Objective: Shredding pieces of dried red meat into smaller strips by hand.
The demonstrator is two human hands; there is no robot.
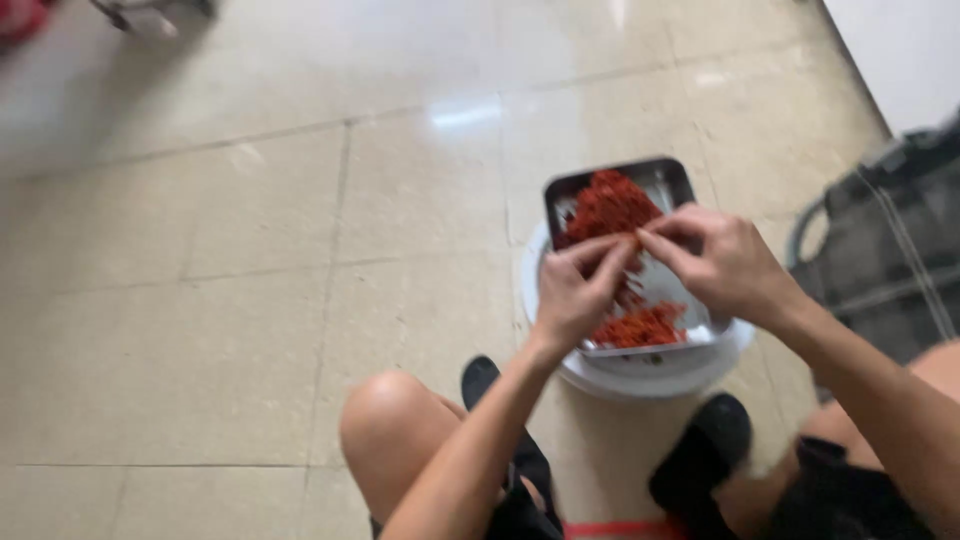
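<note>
Our left hand (572,292) and right hand (722,262) pinch red shredded chilli (612,205) over the rectangular steel tray (668,180); most still heaped, unsorted.

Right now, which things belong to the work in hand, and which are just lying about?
In use: left hand and right hand, fingertips meeting over the metal tray of red shreds, set on a white round base.
Lying about: dark bag at right; blurred red thing, top left.
</note>
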